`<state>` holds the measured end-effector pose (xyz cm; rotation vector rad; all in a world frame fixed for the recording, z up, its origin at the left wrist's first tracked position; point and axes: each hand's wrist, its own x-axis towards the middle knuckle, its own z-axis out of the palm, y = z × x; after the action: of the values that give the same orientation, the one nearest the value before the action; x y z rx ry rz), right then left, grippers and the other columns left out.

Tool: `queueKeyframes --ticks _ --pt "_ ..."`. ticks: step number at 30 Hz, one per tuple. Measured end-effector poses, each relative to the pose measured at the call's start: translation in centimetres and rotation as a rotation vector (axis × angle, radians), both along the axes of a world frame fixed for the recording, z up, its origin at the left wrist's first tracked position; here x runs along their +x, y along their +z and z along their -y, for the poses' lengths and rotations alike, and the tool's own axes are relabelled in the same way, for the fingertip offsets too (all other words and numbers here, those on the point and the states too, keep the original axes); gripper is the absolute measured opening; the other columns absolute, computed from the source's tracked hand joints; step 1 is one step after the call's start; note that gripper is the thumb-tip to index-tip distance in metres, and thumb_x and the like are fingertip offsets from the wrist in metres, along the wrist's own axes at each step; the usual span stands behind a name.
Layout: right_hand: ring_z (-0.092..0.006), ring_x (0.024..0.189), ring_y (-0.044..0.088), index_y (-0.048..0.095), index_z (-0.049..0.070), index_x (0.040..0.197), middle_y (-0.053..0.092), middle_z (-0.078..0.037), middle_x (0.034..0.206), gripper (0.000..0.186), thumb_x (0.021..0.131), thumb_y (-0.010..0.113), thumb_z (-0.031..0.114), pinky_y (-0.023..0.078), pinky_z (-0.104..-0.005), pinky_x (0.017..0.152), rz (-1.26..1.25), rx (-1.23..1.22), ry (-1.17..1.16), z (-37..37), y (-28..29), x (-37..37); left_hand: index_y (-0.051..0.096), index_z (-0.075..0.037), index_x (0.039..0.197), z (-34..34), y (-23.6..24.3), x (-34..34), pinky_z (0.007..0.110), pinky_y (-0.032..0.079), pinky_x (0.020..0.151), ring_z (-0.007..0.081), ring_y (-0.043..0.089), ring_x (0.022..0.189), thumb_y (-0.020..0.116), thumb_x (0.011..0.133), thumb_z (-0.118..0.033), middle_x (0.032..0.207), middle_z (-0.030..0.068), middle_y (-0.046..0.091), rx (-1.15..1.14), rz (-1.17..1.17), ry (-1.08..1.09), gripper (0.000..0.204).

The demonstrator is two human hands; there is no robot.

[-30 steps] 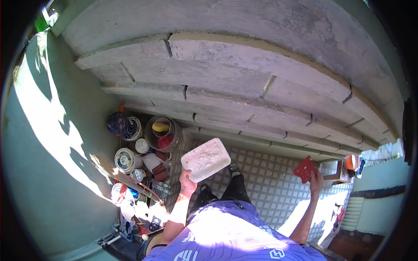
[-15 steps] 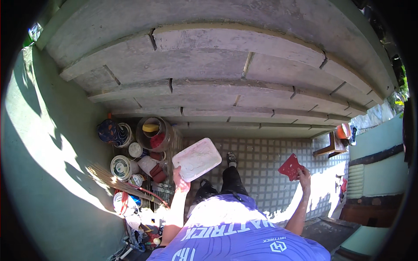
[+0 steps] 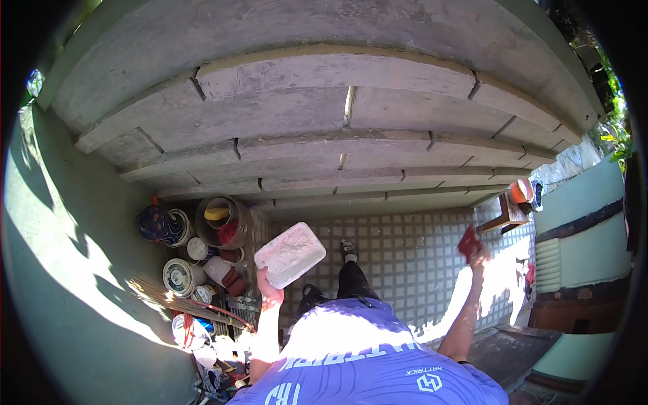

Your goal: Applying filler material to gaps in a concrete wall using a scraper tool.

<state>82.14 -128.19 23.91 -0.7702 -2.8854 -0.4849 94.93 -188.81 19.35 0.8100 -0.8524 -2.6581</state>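
Note:
My left hand (image 3: 270, 287) is closed on the lower left corner of a white plastic tray (image 3: 291, 253) of pale, pinkish-white paste, held out over the floor in front of my body. Out to my right, my right hand (image 3: 480, 256) grips a red flat spreader (image 3: 468, 240); it looks slightly blurred and is seen more edge-on. My legs in dark trousers and my shoes show below the tray, under my purple shirt.
A concrete wall with stepped ledges (image 3: 351, 64) spans ahead. Buckets and tubs (image 3: 179, 273), sticks (image 3: 162, 297) and a hose crowd the left beside a green wall (image 3: 67, 270). A wooden stool (image 3: 506, 216) stands at right on the tiled floor (image 3: 405, 263), near a dark board (image 3: 506, 354).
The view has swung, so more of the ledged wall and right-hand plants show. The tray sits further left in view, and the red spreader has turned more upright and edge-on.

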Motion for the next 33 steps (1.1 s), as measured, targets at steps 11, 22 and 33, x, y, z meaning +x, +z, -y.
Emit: queueKeyframes --ticks 11,22,33 --pt "-0.0215 0.082 0.065 0.061 -0.002 0.110 0.069 -0.016 0.092 0.025 0.098 0.050 0.017 0.051 -0.0350 0.073 -0.202 -1.238 0.338 16.2 -1.2 0.3 0.042 -0.002 0.139 -3.0 -0.8 -3.7 0.042 0.038 0.106 0.0311 0.050 0.126 0.054 0.081 -0.035 0.135 0.0153 0.053 -0.093 0.065 0.117 0.068" --pt "-0.0292 0.081 0.065 0.056 0.000 0.116 0.066 -0.021 0.094 0.023 0.098 0.052 0.014 0.049 -0.0370 0.074 -0.049 -1.309 1.216 32.4 13.2 -9.8 0.032 -0.005 0.143 -7.4 4.7 -11.3 0.037 0.033 0.109 0.0255 0.043 0.129 0.059 0.071 -0.033 0.135 0.0113 0.045 -0.218 0.005 0.033 0.081" --pt "-0.0405 0.080 0.065 0.053 0.000 0.118 0.066 -0.023 0.092 0.025 0.097 0.052 0.013 0.050 -0.0419 0.070 -0.086 -1.321 1.332 34.4 11.2 -12.0 0.032 -0.006 0.143 -8.0 7.3 -12.8 0.035 0.027 0.110 0.0237 0.038 0.130 0.057 0.071 -0.033 0.135 0.0103 0.042 -0.300 -0.005 0.032 0.081"
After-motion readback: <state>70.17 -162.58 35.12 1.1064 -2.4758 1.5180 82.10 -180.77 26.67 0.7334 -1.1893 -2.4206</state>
